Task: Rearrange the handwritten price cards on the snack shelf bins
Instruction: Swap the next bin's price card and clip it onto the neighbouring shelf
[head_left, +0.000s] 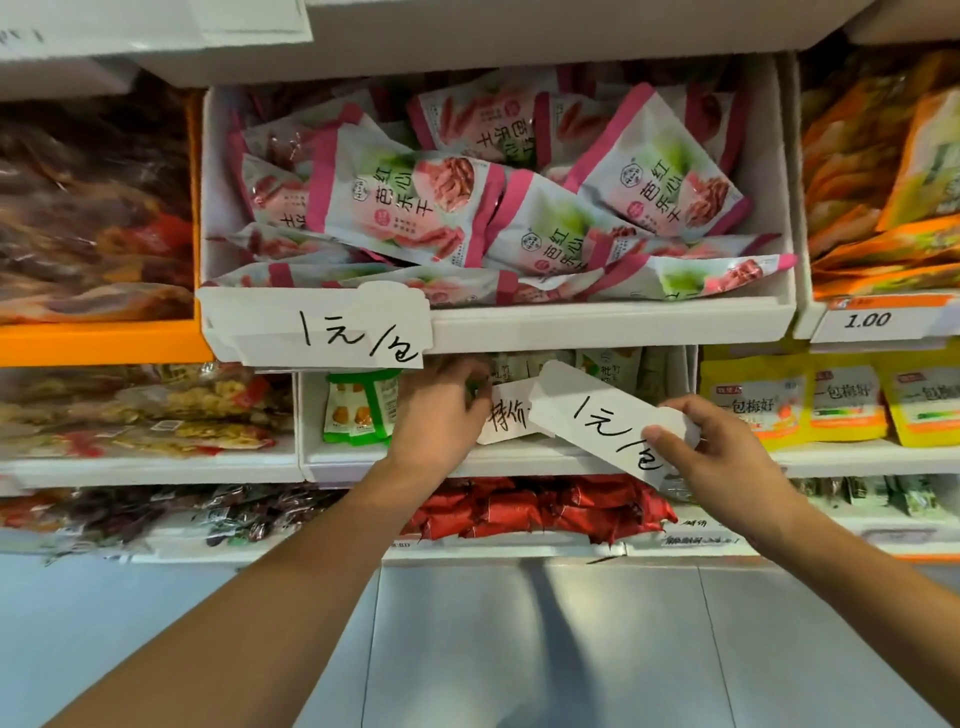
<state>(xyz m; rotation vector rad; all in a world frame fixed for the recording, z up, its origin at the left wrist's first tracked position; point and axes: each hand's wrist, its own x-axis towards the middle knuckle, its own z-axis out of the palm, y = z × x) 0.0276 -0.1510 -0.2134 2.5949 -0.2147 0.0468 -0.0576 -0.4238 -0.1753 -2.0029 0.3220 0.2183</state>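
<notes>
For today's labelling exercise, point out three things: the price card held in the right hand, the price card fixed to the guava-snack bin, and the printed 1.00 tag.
held price card (597, 415), head view, written middle.
fixed price card (353, 332), head view, handwriting.
printed 1.00 tag (867, 320), head view, digits.

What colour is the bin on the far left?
Orange; the bin's front lip shows clearly in the head view.

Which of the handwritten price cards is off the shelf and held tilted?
The card in the right hand, the tilted card reading 1元/包. Its twin sits level on the pink-snack bin; the left hand touches a third.
</notes>
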